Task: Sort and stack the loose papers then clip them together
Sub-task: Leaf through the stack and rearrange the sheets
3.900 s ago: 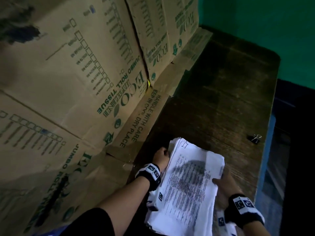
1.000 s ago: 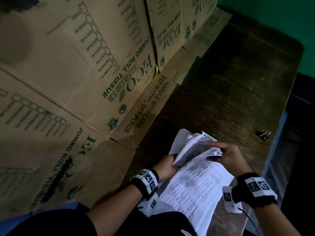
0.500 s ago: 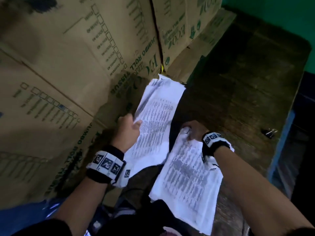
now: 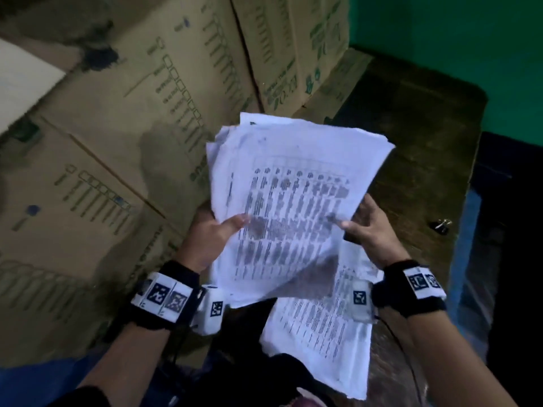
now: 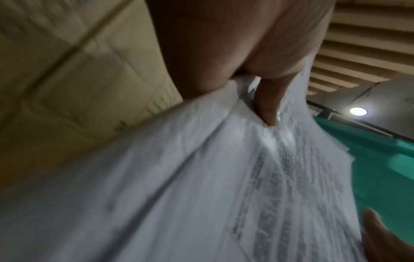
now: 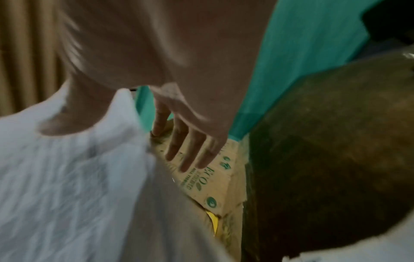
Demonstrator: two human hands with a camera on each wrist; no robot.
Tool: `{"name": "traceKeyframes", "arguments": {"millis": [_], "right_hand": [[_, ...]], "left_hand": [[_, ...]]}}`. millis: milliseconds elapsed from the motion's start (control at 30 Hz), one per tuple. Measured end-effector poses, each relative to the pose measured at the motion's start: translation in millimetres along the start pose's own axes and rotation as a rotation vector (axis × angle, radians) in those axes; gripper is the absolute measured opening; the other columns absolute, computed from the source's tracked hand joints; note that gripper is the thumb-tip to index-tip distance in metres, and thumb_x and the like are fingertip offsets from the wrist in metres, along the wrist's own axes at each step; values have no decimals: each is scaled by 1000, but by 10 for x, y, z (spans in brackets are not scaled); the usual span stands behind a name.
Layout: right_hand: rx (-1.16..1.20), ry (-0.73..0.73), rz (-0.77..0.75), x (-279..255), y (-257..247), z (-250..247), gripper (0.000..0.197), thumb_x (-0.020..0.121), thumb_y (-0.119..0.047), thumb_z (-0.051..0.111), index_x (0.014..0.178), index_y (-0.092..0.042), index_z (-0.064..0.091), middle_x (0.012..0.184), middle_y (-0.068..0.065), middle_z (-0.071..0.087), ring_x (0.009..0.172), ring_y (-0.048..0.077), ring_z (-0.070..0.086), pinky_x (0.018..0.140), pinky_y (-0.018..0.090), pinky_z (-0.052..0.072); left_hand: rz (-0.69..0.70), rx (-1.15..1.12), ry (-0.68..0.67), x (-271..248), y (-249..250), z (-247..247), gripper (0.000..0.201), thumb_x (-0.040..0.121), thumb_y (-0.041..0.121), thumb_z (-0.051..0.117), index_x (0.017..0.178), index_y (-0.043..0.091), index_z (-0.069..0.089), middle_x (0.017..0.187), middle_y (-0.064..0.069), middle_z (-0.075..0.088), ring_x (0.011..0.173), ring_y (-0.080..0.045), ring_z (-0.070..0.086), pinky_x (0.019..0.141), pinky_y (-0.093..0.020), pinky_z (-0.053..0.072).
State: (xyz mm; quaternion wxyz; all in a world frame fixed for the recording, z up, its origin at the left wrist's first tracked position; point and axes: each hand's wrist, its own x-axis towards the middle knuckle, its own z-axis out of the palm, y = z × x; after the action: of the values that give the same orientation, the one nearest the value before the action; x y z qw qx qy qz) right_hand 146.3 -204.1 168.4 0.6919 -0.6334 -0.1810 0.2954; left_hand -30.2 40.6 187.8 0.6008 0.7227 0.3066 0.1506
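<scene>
A sheaf of printed papers [image 4: 293, 201] is held up above the dark wooden counter [image 4: 417, 160], tilted toward the head camera. Its left edge is gripped by the left hand [image 4: 211, 236], thumb on the front sheet and fingers behind. The right edge is pinched by the right hand [image 4: 370, 230], thumb on the front; in the right wrist view its fingers [image 6: 190, 150] are seen fairly straight behind the sheets. More printed pages [image 4: 323, 342] lie flat on the near counter below. A black binder clip [image 4: 442, 225] sits near the counter's right edge, well apart from the papers. Cardboard boxes [image 4: 117, 142] are stacked on the left.
</scene>
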Motion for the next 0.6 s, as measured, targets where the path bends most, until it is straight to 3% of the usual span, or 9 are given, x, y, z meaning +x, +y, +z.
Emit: {"name": "traceKeyframes", "arguments": {"millis": [67,133,200,233,267,333,400,500,600], "right_hand": [[-117,157,-59,-208,-159,39,37,71,13,73,103,-4,65,85,-10,75,75,-1,67,66,20,52],[-200,361,-126,-396,-191,-4,25,72,15,72,77,-9,68,67,-16,72,63,-4,64,60,17,52],[-246,475,-149,-589,-117,-76,31,72,11,74,72,-20,68,69,-13,73,65,-2,65,63,22,55],[-272,517,-158,-681,-74,-114,33,72,10,75,75,-22,68,75,-12,73,70,-2,65,68,26,56],[-281,552,-155,-765,-35,-147,37,72,11,74,78,-25,68,80,-13,72,74,-3,65,73,29,56],[-231,592,-134,-910,9,-224,38,74,12,72,78,-25,68,80,-12,72,75,1,66,75,33,56],[-212,561,-128,-1022,18,-294,34,74,14,71,82,-18,68,75,-13,73,72,1,66,69,28,57],[-204,561,-102,-1109,19,-344,26,68,0,74,91,-8,65,71,-18,72,65,-5,64,59,18,52],[-200,630,-165,-1137,-14,-390,27,63,-5,56,89,-3,62,62,-15,68,59,-11,57,54,12,47]], "left_hand": [[-23,-2,-26,-24,-46,294,49,64,56,78,77,11,66,77,-2,60,74,-10,55,75,-33,49],[8,-36,-16,-67,-46,625,31,70,27,82,79,2,66,75,-4,62,69,-12,55,66,-28,46],[-19,-85,19,-142,-24,894,19,75,5,77,89,2,65,81,-3,68,69,-10,65,63,-20,50],[-23,-101,26,-189,11,989,18,76,-1,74,90,4,64,81,2,68,68,1,65,60,-16,50],[-10,-103,29,-218,12,1072,19,76,-7,70,87,7,63,76,7,66,61,12,61,57,-16,49],[24,-79,-16,-236,-9,1166,22,75,-14,64,85,6,63,70,13,61,53,15,57,54,-18,47],[58,-87,-126,-259,4,1173,34,74,-14,66,104,1,61,83,10,66,73,10,63,62,-13,51],[146,-63,-248,-225,-74,1167,64,70,3,80,127,7,50,119,2,63,110,-5,60,93,-14,47],[171,-119,-281,-200,-65,1157,65,69,24,81,125,16,50,121,-1,63,108,-9,63,92,-18,49]]}}
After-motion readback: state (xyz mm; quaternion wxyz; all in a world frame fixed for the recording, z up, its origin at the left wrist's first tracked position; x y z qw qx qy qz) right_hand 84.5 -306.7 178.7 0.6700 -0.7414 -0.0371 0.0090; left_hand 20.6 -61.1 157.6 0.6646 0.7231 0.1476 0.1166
